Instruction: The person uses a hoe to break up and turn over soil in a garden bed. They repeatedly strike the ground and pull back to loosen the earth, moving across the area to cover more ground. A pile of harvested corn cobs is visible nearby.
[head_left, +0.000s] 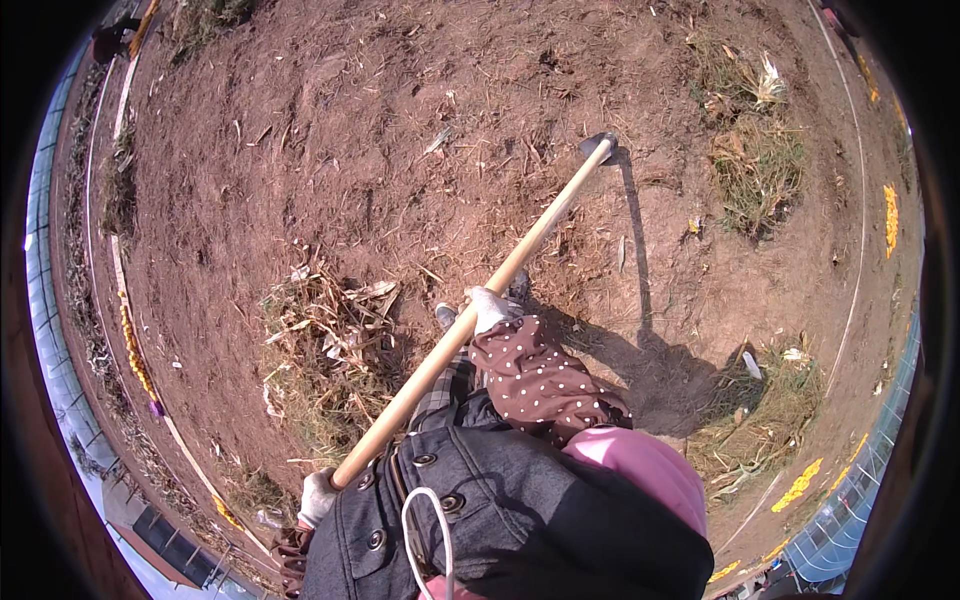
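A hoe with a long pale wooden handle runs diagonally from the lower left up to the right. Its dark metal head rests at the bare brown soil, where it meets its shadow. My right hand, in a white glove with a brown polka-dot sleeve, grips the middle of the handle. Near the handle's butt end, beside the dark jacket, my left hand, also in a white glove, is closed around the wood. The fingers of both hands are partly hidden. One shoe shows beside the handle.
A heap of dry stalks and husks lies left of my legs. Grass and husk piles lie on the right, another lower down. Rows of yellow corn cobs and pale lines run along both sides. A partly visible person is far off, upper left.
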